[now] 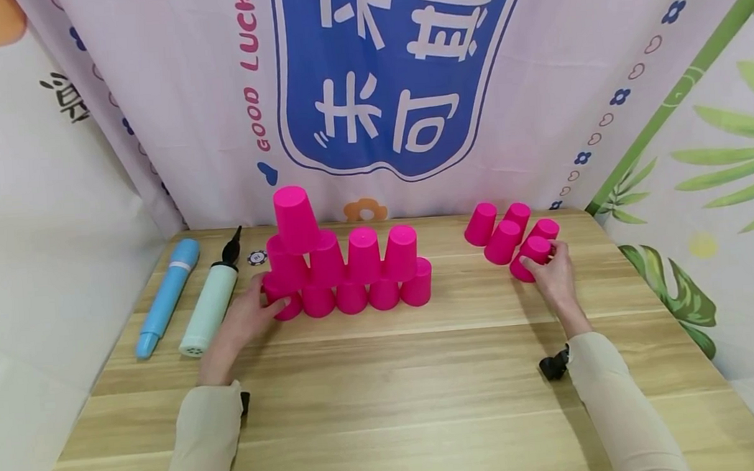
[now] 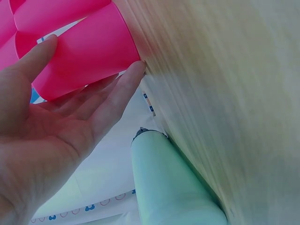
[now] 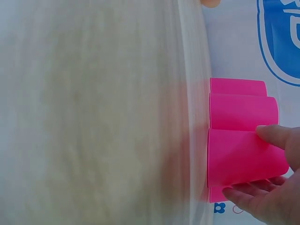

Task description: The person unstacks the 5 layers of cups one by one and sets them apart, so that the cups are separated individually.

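Note:
Upside-down pink cups stand stacked on the table: several in a bottom row, several in a second row, and a single cup (image 1: 296, 220) on top at the left. My left hand (image 1: 250, 314) holds the leftmost bottom cup (image 2: 93, 51), thumb on one side and fingers on the other. To the right is a separate group of several upside-down pink cups (image 1: 503, 242). Around the nearest cup (image 3: 246, 157) of that group, my right hand (image 1: 554, 275) has its thumb and fingers on opposite sides. That cup stands on the table.
A light green hand pump (image 1: 209, 310) with a black nozzle lies left of my left hand. Beyond it is a blue tube-shaped pump (image 1: 168, 299). A round black-and-white chip (image 1: 257, 257) lies behind them. Printed cloth (image 1: 193, 95) hangs at the table's back edge.

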Available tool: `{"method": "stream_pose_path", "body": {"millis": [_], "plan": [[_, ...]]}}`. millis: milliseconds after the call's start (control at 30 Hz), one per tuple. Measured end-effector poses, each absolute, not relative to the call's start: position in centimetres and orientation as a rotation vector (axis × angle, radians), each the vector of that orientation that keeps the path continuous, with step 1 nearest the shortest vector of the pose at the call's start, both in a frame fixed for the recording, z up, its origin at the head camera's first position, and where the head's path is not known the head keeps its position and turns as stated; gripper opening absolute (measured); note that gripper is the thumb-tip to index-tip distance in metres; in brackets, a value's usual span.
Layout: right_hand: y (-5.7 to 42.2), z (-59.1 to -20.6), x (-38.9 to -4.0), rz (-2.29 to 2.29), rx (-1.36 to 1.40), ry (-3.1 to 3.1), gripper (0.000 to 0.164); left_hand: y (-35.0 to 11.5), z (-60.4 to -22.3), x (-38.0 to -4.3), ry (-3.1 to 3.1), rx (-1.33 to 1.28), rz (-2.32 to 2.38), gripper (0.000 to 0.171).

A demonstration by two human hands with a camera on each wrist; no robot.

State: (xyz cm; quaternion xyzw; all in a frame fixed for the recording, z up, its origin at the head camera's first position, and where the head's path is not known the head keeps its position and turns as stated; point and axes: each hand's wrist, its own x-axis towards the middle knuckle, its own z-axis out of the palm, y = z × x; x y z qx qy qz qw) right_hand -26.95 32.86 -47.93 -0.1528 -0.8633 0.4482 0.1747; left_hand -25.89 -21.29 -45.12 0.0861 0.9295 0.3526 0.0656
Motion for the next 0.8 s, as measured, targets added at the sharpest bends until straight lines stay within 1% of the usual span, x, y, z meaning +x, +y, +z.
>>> {"method": "stream_pose_path", "body": {"millis": [233, 300, 400, 467, 567, 700, 800], "plan": [[32.7, -47.6, -26.3, 1.236, -0.407, -2.442, 0.076, -21.4, -45.2, -25.9, 2.801, 0.241, 1.045, 0.072], [32.1, -47.0, -25.7, 1.119, -0.405, -2.438, 0.075, -21.3, -45.2, -25.9, 2.8, 0.244, 1.045, 0.072], [30.4, -45.6, -24.7, 0.916, -0.351, -2.378, 0.07, -21.4, -45.1, -25.9, 2.798, 0.25, 1.047, 0.072], [28.9, -44.4, -24.3, 0.843, -0.27, -2.306, 0.066, -21.4, -45.1, -26.0, 2.8, 0.252, 1.05, 0.071], [26.0, -42.4, -24.2, 0.851, -0.095, -2.18, 0.06, -21.5, -45.2, -26.1, 2.801, 0.258, 1.059, 0.071], [21.2, -39.5, -24.5, 1.005, 0.148, -2.049, 0.055, -21.5, -45.3, -26.1, 2.804, 0.266, 1.068, 0.071], [17.0, -37.4, -24.8, 1.236, 0.311, -1.977, 0.054, -21.4, -45.5, -26.2, 2.814, 0.269, 1.07, 0.07]]}}
